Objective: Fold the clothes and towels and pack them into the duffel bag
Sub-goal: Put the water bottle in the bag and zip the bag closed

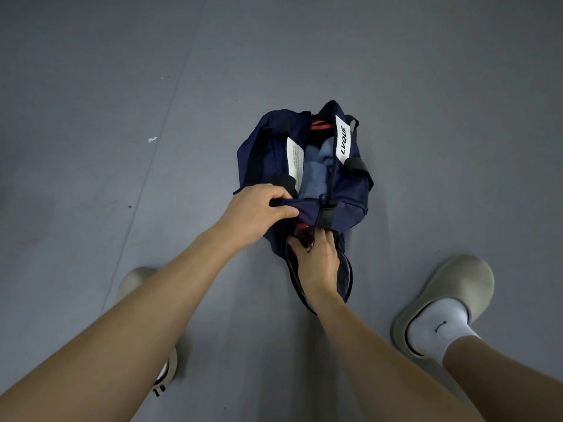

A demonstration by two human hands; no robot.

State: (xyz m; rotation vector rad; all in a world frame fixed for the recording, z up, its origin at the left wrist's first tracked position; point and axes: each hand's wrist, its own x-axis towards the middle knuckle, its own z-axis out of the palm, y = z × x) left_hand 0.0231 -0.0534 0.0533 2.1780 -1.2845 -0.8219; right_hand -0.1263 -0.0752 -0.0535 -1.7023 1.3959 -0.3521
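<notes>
A navy duffel bag [350,190] with white label straps lies on the grey floor, its top unzipped. Folded blue cloth [316,172] shows inside the main opening. My left hand [259,211] grips the near edge of the bag's navy fabric, fingers curled over it. My right hand [316,257] reaches into the open end pocket at the near end of the bag, fingers pushing on something dark inside [306,239]; what it is cannot be told. The pocket's round flap [345,281] hangs open under my right wrist.
Grey floor [122,117] all around, with a small white scrap [152,139] to the left. My two feet in beige clogs stand at the left [137,284] and right [451,293] of the bag.
</notes>
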